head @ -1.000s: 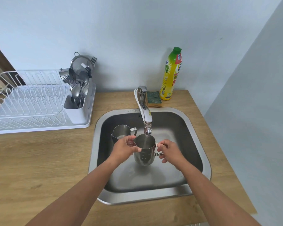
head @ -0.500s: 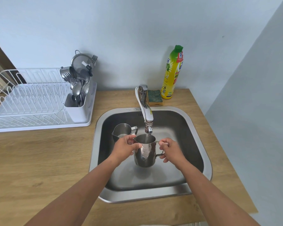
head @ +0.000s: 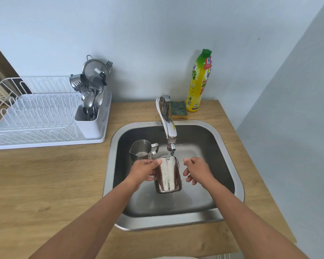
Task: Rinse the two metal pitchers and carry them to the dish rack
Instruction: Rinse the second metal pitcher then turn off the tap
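Wooden counter (head: 45, 184) with dish rack (head: 36, 116), sponge (head: 179, 110), soap bottle (head: 199, 81).

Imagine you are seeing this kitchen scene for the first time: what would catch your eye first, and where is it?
First, the metal pitcher held tilted under the running tap over the sink, gripped by the left hand on its body and the right hand at its handle. Next, the bright yellow dish soap bottle against the back wall, and the second pitcher standing in the sink's back left.
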`<state>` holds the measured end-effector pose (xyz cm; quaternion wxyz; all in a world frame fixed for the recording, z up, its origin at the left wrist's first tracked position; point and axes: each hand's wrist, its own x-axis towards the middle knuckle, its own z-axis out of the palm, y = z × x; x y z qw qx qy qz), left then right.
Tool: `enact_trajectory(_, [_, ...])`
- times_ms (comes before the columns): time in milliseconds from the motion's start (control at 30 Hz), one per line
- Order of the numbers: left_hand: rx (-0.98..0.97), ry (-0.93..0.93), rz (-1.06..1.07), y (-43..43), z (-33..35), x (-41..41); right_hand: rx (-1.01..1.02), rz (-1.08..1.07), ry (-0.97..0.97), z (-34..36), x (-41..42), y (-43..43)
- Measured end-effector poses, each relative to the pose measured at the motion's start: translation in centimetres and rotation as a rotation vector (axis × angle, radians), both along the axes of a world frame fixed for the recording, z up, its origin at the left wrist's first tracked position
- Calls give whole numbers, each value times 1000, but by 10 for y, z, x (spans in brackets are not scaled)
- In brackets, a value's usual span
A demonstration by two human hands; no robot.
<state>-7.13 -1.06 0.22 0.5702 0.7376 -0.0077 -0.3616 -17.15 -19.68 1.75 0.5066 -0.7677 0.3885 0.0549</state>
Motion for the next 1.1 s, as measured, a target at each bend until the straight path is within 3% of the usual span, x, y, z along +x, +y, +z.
enact_trajectory(400, [74, 133, 83, 7, -6, 0, -10, 31, 102, 5, 9, 5])
enact_trajectory(767, [119, 191, 33, 5, -6, 5, 52, 13, 135, 4, 14, 4])
enact_trajectory(1100, [-48, 174, -20, 0, -15, 6, 189, -11, 88, -14, 3, 1])
